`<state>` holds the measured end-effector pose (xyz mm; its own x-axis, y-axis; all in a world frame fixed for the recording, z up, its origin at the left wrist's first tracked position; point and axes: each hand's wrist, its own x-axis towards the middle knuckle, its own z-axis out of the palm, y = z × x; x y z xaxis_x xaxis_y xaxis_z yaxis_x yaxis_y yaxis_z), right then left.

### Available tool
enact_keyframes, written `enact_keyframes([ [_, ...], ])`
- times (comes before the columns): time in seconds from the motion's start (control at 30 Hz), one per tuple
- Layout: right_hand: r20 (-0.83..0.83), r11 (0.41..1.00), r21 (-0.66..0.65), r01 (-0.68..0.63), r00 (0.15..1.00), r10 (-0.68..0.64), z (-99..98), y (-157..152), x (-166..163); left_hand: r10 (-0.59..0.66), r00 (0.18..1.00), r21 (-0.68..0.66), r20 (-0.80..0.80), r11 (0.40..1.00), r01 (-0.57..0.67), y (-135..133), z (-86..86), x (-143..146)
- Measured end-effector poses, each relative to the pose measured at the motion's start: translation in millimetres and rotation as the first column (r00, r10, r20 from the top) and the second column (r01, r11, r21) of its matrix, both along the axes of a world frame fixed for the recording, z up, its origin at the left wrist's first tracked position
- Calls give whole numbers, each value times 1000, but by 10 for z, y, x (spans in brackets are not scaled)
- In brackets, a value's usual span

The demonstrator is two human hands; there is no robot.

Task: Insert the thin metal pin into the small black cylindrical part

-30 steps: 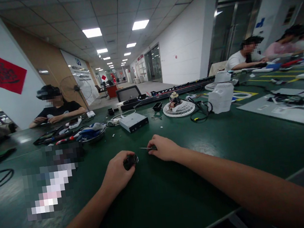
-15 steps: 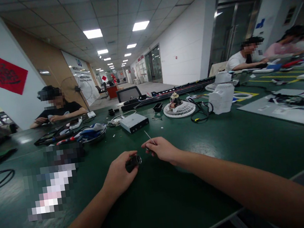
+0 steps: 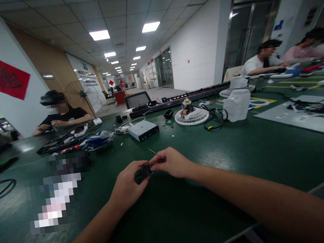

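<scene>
My left hand is closed round a small black cylindrical part with a shiny ring at its end. My right hand pinches a thin metal rod whose free end points up and to the left. The right fingertips touch the end of the black part. Both hands rest low over the green table, close to its near edge.
Beyond my hands lie a grey flat box, a white fan grille with a motor, a white plastic housing, black cables and a tray of tools. Several people sit at the far side and right.
My right hand lifted the thin rod off the table, swung it upward, then moved left until its fingers met the black part in my left hand.
</scene>
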<state>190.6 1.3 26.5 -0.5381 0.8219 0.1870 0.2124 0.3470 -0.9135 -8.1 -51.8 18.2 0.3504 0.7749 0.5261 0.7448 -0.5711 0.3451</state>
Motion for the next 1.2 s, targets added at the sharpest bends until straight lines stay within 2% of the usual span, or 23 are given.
enact_keyframes([
  [0.1,100,983,184,16,994,-35,84,-79,23,-24,1000,27,12,999,23,-21,12,9],
  [0.17,150,936,350,30,985,-87,121,-109,42,-59,998,21,10,998,59,-44,33,15],
  [0.23,171,899,437,33,978,-119,128,-114,57,-93,996,11,10,996,93,-66,51,15],
  [0.27,177,903,429,36,976,-123,119,-109,60,-104,995,12,11,995,103,-74,54,12],
  [0.43,180,979,204,-5,983,-32,3,-61,30,-134,991,37,-4,990,134,-77,19,-22],
  [0.6,123,989,150,-7,992,-12,-50,-30,-5,-44,997,24,61,999,43,-59,46,8],
  [0.67,154,974,223,31,986,-67,-22,-10,25,31,996,-12,78,999,-30,-41,63,23],
  [0.73,244,925,378,49,958,-150,25,17,83,114,990,-54,82,993,-110,-15,65,18],
  [0.83,392,826,557,-87,904,-169,101,56,181,205,975,-98,81,976,-197,22,48,-15],
  [0.97,484,758,605,-244,868,-108,163,64,231,187,980,-123,68,976,-178,27,28,-40],
  [1.07,489,736,641,-218,855,-174,170,40,219,147,988,-119,38,983,-142,12,27,-25],
  [1.2,516,798,565,-212,845,-140,156,13,202,143,990,-134,17,981,-139,2,31,-5],
])
